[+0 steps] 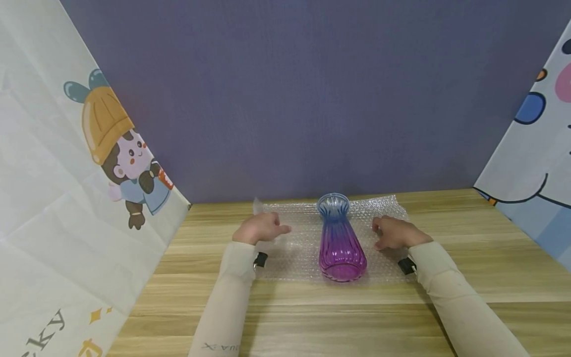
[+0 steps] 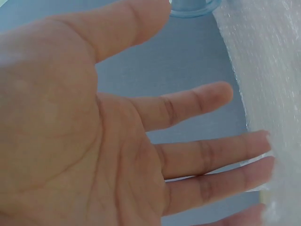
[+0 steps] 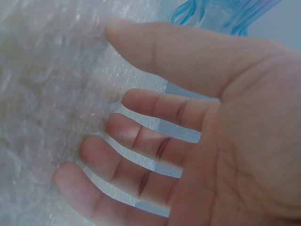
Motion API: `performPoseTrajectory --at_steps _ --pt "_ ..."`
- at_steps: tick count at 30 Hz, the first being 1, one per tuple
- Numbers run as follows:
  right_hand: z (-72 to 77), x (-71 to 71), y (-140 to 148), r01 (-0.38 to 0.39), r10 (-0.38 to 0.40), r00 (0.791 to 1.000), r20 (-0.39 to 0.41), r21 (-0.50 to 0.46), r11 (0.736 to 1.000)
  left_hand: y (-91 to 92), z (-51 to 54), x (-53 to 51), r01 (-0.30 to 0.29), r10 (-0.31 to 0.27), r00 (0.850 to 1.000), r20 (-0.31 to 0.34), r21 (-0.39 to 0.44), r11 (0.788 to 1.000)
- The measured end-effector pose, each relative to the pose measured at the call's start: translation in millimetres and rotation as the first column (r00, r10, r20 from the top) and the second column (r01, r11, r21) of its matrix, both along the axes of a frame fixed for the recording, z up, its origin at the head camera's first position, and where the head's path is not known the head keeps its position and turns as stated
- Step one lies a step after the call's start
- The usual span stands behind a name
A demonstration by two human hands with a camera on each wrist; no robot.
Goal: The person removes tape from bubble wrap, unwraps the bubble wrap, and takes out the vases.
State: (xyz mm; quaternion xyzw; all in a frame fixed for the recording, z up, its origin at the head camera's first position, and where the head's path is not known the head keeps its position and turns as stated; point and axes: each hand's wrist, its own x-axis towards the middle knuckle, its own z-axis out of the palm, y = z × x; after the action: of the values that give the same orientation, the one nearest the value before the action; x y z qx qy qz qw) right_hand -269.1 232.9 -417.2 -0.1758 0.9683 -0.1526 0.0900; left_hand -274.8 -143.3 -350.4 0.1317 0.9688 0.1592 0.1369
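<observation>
A ribbed glass vase [image 1: 341,243], blue at the mouth and purple at the base, lies on its side on a sheet of bubble wrap [image 1: 294,253], its base toward the person. Over the sheet's left part is the left hand [image 1: 263,228]; the left wrist view shows this hand [image 2: 127,127] with fingers extended, some fingertips at the bubble wrap [image 2: 268,61]. The right hand [image 1: 397,233] is over the sheet's right part, fingers slightly bent; in the right wrist view its fingertips [image 3: 84,146] are close to the bubble wrap [image 3: 37,94]. Neither hand touches the vase.
The wooden table [image 1: 357,322] extends around the sheet. A dark blue-grey panel [image 1: 312,99] stands behind it. White panels with cartoon prints stand at the left [image 1: 44,173] and right [image 1: 526,158].
</observation>
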Motion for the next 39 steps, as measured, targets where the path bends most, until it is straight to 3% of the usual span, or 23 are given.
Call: performPoseTrajectory --at_steps 13,20,30,39 --pt "-1.1 -14.7 7 -0.021 0.021 1.0 0.003 -0.002 1.0 -9.4 0.2 -6.1 -0.128 0.128 0.992 -0.001 0.032 0.991" --pt "0.4 -19.7 11 -0.034 0.034 0.999 0.005 -0.004 0.999 -19.5 2.2 -10.5 -0.199 0.197 0.979 0.042 0.049 0.979" --pt "-1.1 -27.6 15 -0.04 0.04 0.999 0.017 -0.007 0.999 -35.8 1.7 -17.1 -0.242 0.239 0.969 0.062 0.05 0.969" --pt "0.1 -26.7 14 -0.043 0.043 0.999 0.016 -0.007 0.999 -43.2 -0.8 -19.4 -0.277 0.267 0.95 0.159 0.047 0.96"
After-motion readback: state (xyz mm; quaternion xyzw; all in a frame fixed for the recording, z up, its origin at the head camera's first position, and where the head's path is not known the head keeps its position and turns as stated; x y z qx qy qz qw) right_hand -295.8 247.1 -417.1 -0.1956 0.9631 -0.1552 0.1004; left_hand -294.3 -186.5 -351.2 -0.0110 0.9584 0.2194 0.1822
